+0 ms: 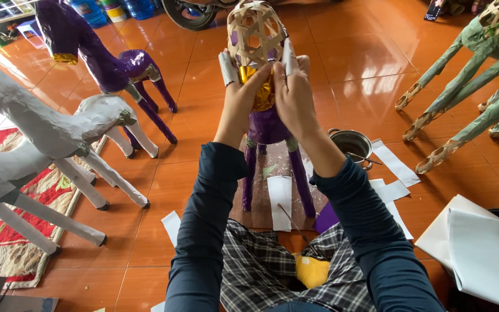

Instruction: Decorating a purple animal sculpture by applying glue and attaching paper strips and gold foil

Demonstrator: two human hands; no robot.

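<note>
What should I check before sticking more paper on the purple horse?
1. Both hands on the horse: left hand and right hand press the gold foil at its neck. Ok.
2. Horse standing: purple horse upright on its board. Ok.
3. Head covered: bamboo head frame bare. Not ok.
4. Paper within reach: white strips lie by the legs. Ok.
5. Glue ready: metal pot sits nearby; contents unclear. Cannot tell.

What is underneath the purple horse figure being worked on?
The purple horse figure stands on a brown board with a white paper strip. The floor beneath is hidden.
</note>
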